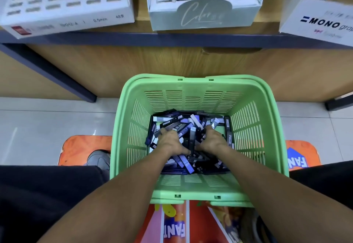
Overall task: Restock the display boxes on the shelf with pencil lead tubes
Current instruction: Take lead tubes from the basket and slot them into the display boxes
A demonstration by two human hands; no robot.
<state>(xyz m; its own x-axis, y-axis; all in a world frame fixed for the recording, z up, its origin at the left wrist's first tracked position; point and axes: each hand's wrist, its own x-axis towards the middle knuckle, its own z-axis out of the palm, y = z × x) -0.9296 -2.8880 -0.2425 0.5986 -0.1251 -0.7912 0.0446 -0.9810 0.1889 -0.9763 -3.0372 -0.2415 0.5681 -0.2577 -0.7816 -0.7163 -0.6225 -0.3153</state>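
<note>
A green plastic basket (pixel 246 94) stands on the floor between my knees, its bottom covered by a heap of black, white and purple pencil lead tubes (pixel 172 121). Both my hands are deep in the heap, side by side. My left hand (pixel 170 141) and my right hand (pixel 212 140) curl their fingers into the tubes and together clasp a bunch of upright tubes (pixel 192 137) between them. Above, on the shelf, stand a white slotted display box marked 0.5mm (pixel 66 0), a white "Color" display box (pixel 204 13) and a white MONO box (pixel 315 19).
The wooden shelf has a dark front edge (pixel 172 39) and dark legs reaching the pale tiled floor (pixel 47 120). An orange printed mat (pixel 80 149) lies under the basket and my legs. A grey shoe (pixel 99 159) shows at the basket's left.
</note>
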